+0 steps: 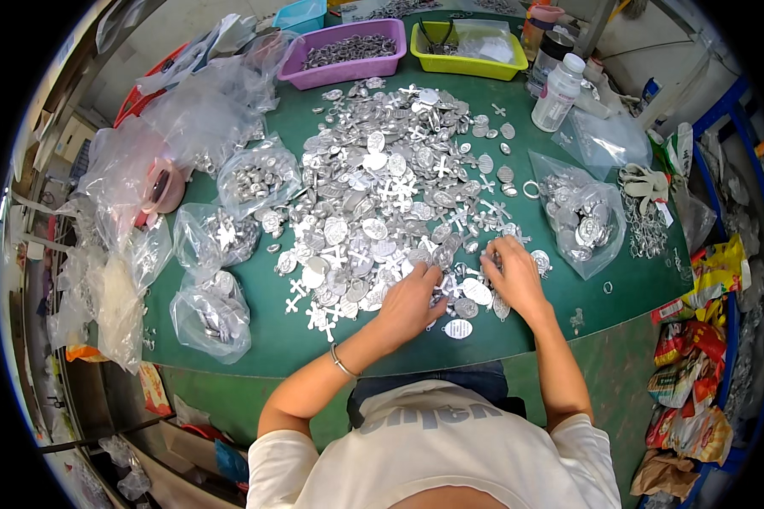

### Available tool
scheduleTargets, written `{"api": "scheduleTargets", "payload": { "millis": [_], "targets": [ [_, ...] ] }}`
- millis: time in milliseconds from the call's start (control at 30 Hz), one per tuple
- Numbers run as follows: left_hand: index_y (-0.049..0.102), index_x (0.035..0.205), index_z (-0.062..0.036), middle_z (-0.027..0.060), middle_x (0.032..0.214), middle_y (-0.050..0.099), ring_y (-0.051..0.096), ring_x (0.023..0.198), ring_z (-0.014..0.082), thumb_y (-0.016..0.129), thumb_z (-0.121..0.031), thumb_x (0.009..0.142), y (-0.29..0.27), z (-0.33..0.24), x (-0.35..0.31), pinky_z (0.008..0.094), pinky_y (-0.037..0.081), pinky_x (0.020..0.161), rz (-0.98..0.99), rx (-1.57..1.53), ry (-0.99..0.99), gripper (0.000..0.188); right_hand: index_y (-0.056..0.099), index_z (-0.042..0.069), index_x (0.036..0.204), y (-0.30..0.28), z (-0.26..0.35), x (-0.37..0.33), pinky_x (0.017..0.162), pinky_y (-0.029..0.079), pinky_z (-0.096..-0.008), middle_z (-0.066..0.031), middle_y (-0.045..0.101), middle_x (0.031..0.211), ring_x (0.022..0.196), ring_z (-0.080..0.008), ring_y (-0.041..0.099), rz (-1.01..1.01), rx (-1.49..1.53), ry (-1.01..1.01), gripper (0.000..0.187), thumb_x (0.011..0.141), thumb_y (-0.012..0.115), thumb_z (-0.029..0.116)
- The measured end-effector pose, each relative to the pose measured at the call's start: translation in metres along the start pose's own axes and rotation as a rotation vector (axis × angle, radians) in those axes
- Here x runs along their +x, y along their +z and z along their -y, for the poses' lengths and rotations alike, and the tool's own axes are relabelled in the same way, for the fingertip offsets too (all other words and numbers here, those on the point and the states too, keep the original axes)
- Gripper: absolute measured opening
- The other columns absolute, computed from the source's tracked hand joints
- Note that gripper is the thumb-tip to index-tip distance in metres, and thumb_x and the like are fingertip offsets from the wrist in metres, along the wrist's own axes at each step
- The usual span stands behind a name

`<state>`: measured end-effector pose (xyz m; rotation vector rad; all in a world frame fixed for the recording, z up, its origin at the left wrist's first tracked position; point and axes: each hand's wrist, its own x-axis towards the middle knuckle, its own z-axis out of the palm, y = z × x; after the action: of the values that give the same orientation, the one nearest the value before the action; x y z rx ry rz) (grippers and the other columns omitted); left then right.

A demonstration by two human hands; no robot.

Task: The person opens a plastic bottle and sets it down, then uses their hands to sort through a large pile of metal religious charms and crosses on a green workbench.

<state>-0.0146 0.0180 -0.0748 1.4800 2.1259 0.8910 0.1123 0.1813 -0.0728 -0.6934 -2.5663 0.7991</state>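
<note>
On the green table (484, 352), silver pendants (374, 228) surround the fingers (503, 248).

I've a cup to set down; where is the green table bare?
On the table, near its front edge, between the lower-left bag and left forearm; a smaller patch lies between the right forearm and right bag. Crowded: the middle, heaped with metal charms.

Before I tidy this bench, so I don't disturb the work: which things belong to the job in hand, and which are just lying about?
In the job, it seems:
charm pile, with the left hand and right hand at it
bagged charms, perhaps

Lying about, probably:
white bottle
colourful packets
loose plastic
</note>
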Motion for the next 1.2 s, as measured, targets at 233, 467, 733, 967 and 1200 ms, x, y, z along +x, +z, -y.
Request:
{"api": "scheduleTargets", "payload": {
  "millis": [233, 467, 733, 967, 1200],
  "targets": [
    [0.046, 0.084, -0.0056, 0.0019, 0.061, 0.041, 0.041, 0.053, 0.0115, 0.062, -0.010, 0.080, 0.004, 0.018, -0.004, 0.0240, 0.035, 0.048, -0.194, -0.609, -0.142, 0.017, 0.049, 0.005, 0.077, -0.010, -0.011, 0.004, 0.040, 0.033, -0.0209, -0.0037, 0.049, 0.074, 0.055, -0.0098, 0.044, -0.034, 1.519, 0.525, 0.013, 0.086, 0.046, 0.014],
    [0.045, 0.086, -0.0097, 0.0049, 0.081, 0.051, 0.045, 0.068, 0.0129, 0.052, -0.003, 0.082, -0.011, 0.023, -0.004, 0.0249, 0.038, 0.056, -0.249, -1.797, -0.218, 0.010, 0.058, 0.002, 0.091, -0.017, -0.008, 0.003, 0.043, 0.038, -0.0253, -0.0072, 0.052, 0.063, 0.051, -0.0160, 0.048, 0.190, 0.963, 0.460, 0.018, 0.081, 0.061, 0.016],
    [0.052, 0.090, -0.0054, 0.0015, 0.079, 0.054, 0.047, 0.060, 0.0119, 0.056, -0.002, 0.077, -0.001, 0.024, -0.008, 0.0231, 0.039, 0.054, -0.217, -1.076, -0.292, 0.014, 0.059, 0.002, 0.082, -0.005, 0.006, -0.003, 0.050, 0.040, -0.0308, -0.0054, 0.050, 0.054, 0.052, -0.0142, 0.050, 0.172, -0.046, 0.135, 0.020, 0.071, 0.071, 0.013],
    [0.058, 0.098, -0.0070, 0.0123, 0.083, 0.056, 0.058, 0.072, 0.0317, 0.068, -0.021, 0.073, 0.003, -0.003, -0.005, 0.0397, 0.046, 0.059, -0.185, 0.100, -0.085, 0.030, 0.053, 0.006, 0.079, -0.019, -0.014, 0.001, 0.037, 0.031, -0.0189, -0.0033, 0.053, 0.067, 0.048, -0.0068, 0.041, 0.191, 1.417, 0.473, 0.013, 0.084, 0.061, 0.016],
    [0.057, 0.095, -0.0064, 0.0122, 0.082, 0.055, 0.058, 0.069, 0.0326, 0.069, -0.019, 0.072, 0.001, -0.004, 0.005, 0.0398, 0.045, 0.058, -0.134, 0.152, -0.100, 0.029, 0.051, 0.006, 0.087, -0.004, -0.008, 0.004, 0.037, 0.033, -0.0171, -0.0039, 0.049, 0.080, 0.066, -0.0130, 0.044, 0.090, 2.156, 0.720, 0.017, 0.092, 0.049, 0.023]
  ]
}}
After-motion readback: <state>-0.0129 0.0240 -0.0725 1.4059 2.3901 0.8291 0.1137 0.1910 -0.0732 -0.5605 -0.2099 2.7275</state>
